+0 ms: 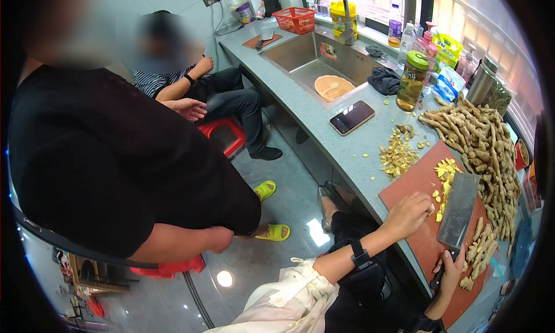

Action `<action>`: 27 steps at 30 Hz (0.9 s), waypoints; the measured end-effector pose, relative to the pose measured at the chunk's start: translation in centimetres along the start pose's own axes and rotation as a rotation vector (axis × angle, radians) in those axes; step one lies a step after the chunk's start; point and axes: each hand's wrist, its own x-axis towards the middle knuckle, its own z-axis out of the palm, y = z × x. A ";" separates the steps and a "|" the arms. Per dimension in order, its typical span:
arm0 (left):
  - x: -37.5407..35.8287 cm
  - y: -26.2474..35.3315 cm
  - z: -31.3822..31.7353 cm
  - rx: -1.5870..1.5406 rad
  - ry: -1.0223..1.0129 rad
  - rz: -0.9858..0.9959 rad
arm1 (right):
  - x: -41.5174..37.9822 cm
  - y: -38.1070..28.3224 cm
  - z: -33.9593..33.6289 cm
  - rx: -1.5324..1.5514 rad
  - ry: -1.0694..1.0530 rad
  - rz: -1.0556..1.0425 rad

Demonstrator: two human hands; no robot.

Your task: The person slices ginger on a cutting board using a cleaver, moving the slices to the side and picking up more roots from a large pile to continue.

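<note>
My right hand (451, 268) is wrapped round the black handle of a cleaver (461, 203). Its broad blade lies over the reddish-brown cutting board (417, 246), beside yellow ginger slices (447, 171). At the left of the slices, my left hand (409, 214) is closed with its fingers curled over the board; what the fingertips hold, if anything, is hidden. A few knobbly ginger roots (481, 249) lie on the board to the right of the cleaver. Beyond the board's far edge is a big heap of ginger roots (483, 139).
Ginger trimmings (399, 154), a phone (352, 118) and a green-lidded jar (411, 80) stand on the grey counter (324, 125). The sink (306, 64) holds a pale bowl (335, 87). A person in black (115, 154) stands at left; another person (225, 96) sits behind.
</note>
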 end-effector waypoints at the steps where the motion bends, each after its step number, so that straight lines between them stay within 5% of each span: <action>1: 0.0 0.0 0.0 -0.002 0.005 0.003 | 0.0 0.0 0.0 -0.001 -0.002 0.001; 27: 0.0 -0.3 0.4 0.003 -0.003 0.009 | 0.1 0.6 -0.2 -0.002 0.007 -0.021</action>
